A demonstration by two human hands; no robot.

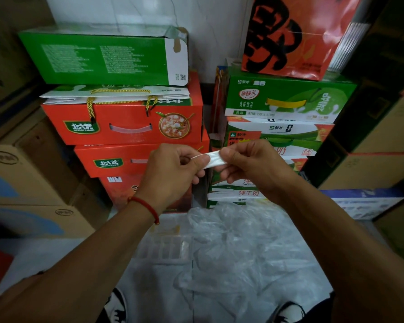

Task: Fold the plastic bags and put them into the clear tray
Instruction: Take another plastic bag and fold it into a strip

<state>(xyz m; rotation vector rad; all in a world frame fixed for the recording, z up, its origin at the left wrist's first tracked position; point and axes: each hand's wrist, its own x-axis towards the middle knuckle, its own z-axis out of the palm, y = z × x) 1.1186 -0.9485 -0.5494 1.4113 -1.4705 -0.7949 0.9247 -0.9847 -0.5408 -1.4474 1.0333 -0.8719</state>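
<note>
Left hand (173,170) and right hand (254,164) are raised in front of stacked cartons (126,127), each with its fingers pinching one end of a folded white plastic bag (214,158) stretched between them. Below, loose plastic bags (243,241) lie heaped on the floor, just beside the clear tray (166,248).

a white plastic bag (212,157), folded into a narrow strip, was held up; loose clear bags (238,243) lay right of the clear tray (166,249).
</note>
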